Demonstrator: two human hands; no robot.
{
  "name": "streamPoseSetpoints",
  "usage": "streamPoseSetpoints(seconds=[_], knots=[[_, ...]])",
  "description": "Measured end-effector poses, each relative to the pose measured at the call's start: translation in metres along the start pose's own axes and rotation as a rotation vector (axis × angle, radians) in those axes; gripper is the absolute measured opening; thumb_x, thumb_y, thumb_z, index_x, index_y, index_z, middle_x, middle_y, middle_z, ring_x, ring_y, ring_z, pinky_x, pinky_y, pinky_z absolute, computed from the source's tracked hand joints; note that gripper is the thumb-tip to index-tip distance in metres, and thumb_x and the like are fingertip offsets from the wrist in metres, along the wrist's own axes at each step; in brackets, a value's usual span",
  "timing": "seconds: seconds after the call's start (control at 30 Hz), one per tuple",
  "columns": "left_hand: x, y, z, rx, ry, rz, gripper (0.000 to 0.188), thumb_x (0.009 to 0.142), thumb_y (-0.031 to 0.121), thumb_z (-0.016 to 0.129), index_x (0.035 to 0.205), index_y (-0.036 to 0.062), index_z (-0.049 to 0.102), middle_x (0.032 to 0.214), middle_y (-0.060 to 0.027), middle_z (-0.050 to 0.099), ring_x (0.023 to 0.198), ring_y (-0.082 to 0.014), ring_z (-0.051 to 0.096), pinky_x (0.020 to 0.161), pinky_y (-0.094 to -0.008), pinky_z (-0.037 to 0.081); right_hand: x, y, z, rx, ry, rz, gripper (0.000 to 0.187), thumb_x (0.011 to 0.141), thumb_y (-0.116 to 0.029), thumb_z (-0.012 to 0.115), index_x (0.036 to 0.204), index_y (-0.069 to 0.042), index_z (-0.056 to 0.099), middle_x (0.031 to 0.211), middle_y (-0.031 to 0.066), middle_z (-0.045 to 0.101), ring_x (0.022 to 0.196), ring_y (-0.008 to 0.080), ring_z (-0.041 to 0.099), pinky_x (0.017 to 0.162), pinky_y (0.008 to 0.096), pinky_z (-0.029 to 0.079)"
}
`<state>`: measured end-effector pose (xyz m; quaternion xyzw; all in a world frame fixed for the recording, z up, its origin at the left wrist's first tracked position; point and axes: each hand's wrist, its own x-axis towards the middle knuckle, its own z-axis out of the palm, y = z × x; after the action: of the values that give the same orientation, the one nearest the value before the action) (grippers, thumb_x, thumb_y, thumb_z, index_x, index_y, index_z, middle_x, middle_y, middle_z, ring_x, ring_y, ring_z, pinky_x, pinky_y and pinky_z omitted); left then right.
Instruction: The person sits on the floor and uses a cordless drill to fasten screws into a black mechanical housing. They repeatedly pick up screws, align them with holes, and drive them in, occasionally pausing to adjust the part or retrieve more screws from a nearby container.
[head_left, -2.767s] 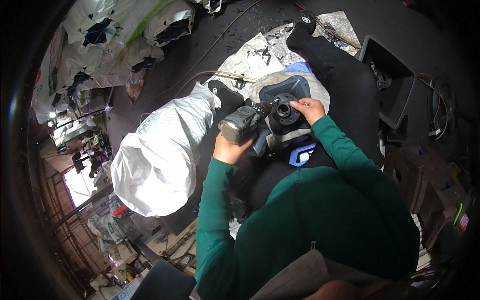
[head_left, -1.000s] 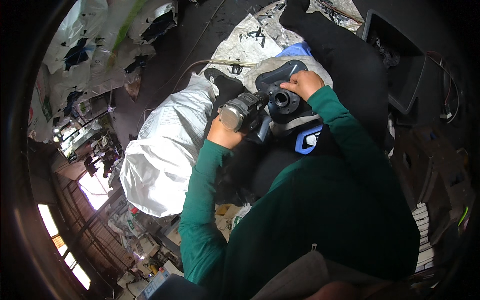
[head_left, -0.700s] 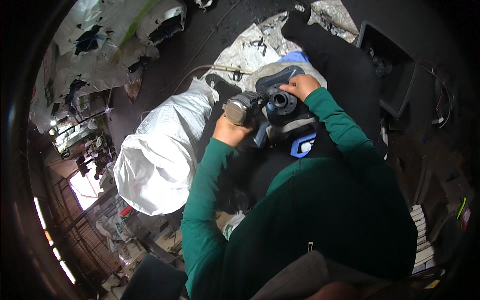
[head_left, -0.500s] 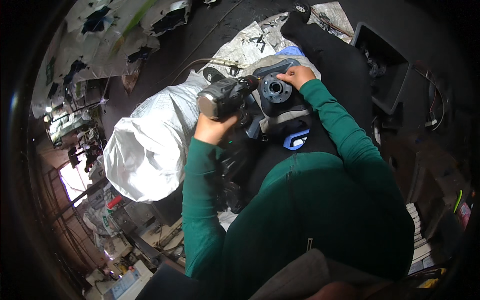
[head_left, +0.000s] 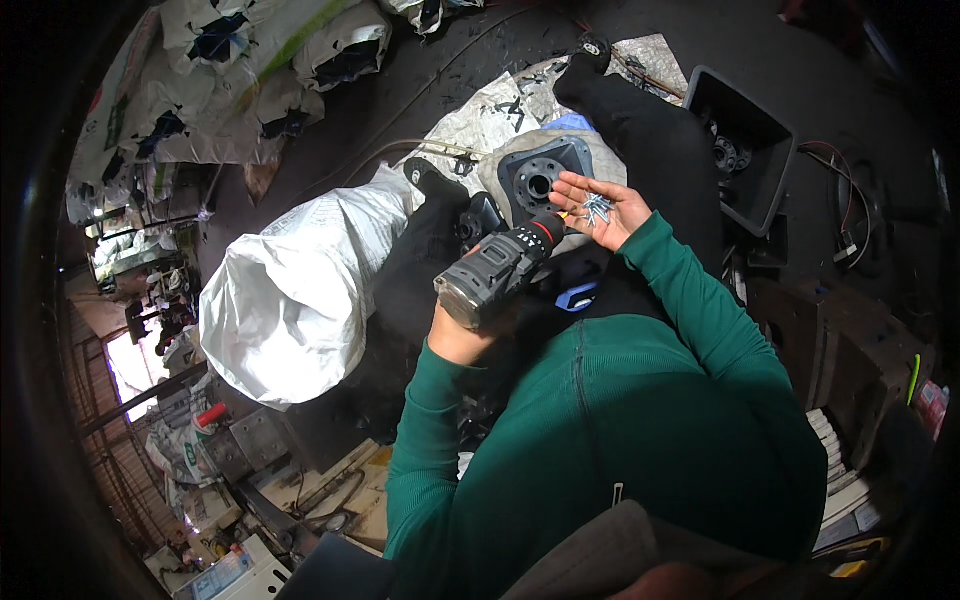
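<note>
Left hand point(head_left: 462, 335) clamped round grey-black cordless drill w/ red collar point(head_left: 497, 272), right hand point(head_left: 598, 208) flat open cradling small silver screws point(head_left: 598, 206) near round black flanged part point(head_left: 540, 178) in lap; best keep palm level, bit lined up straight.

Grey-and-black cordless drill point(head_left: 497, 278) with a red collar ring near its nose. Small silvery metal screws point(head_left: 598, 207), pale with a bluish glint. Dark grey square plastic plate with a round centre hole point(head_left: 540, 178) lies on a pale grey-beige casing point(head_left: 497, 172). Both sleeves and torso deep green point(head_left: 640, 440). Big white crinkled plastic sack point(head_left: 295, 292). Bright blue curved piece point(head_left: 577, 297) on black trousers point(head_left: 650, 140). Black open plastic bin point(head_left: 741, 146).
</note>
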<state>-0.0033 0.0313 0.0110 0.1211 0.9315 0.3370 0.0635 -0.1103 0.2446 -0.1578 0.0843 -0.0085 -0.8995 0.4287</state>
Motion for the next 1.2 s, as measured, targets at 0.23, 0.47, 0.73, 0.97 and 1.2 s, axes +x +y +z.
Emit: streamPoseSetpoints(seconds=[0.23, 0.47, 0.73, 0.97, 1.2], knots=[[0.002, 0.002, -0.004, -0.098, -0.035, -0.099, 0.051, 0.069, 0.008, 0.070, 0.118, 0.0025, 0.055, 0.105, -0.0130, 0.064, 0.096, -0.0285, 0.062, 0.085, -0.0350, 0.050, 0.003, 0.010, 0.012, 0.011, -0.007, 0.028, 0.042, 0.098, -0.016, 0.036, 0.135, 0.004, 0.038, 0.133, 0.0197, 0.048, 0.126, 0.0310, 0.047, 0.092, 0.0410, 0.052], [-0.001, 0.000, -0.020, 0.062, -0.028, 0.002, 0.047, 0.070, 0.009, 0.070, 0.115, 0.0040, 0.057, 0.106, -0.0131, 0.063, 0.096, -0.0296, 0.062, 0.084, -0.0371, 0.049, 0.004, 0.012, 0.015, -0.146, 0.153, 0.017, 0.035, 0.096, -0.016, 0.050, 0.126, 0.002, 0.047, 0.113, 0.0138, 0.060, 0.102, 0.0228, 0.062, 0.088, 0.0377, 0.055], [0.003, 0.008, -0.029, 0.030, -0.001, -0.048, 0.031, 0.069, 0.005, 0.073, 0.099, 0.0048, 0.065, 0.092, -0.0108, 0.066, 0.081, -0.0273, 0.065, 0.072, -0.0369, 0.051, 0.005, 0.017, 0.010, -0.268, 0.220, 0.049, 0.033, 0.091, -0.008, 0.058, 0.122, 0.001, 0.051, 0.107, 0.0098, 0.063, 0.095, 0.0184, 0.065, 0.082, 0.0303, 0.059], [0.009, -0.005, -0.034, -0.031, -0.145, -0.075, 0.045, 0.074, 0.002, 0.066, 0.117, -0.0013, 0.054, 0.109, -0.0143, 0.062, 0.100, -0.0265, 0.061, 0.087, -0.0347, 0.048, 0.001, 0.020, -0.001, -0.427, 0.280, 0.176, 0.034, 0.094, -0.016, 0.056, 0.123, 0.001, 0.052, 0.108, 0.0092, 0.063, 0.093, 0.0172, 0.066, 0.080, 0.0305, 0.058], [0.011, -0.034, -0.033, -0.077, -0.126, -0.301, 0.046, 0.074, 0.010, 0.071, 0.117, 0.0031, 0.058, 0.109, -0.0127, 0.064, 0.099, -0.0253, 0.062, 0.086, -0.0349, 0.048, -0.007, 0.034, -0.040, -0.441, 0.655, 0.039, 0.035, 0.096, -0.027, 0.053, 0.124, -0.005, 0.055, 0.076, -0.0048, 0.047, 0.057, 0.0038, 0.044, 0.052, 0.0185, 0.043]])
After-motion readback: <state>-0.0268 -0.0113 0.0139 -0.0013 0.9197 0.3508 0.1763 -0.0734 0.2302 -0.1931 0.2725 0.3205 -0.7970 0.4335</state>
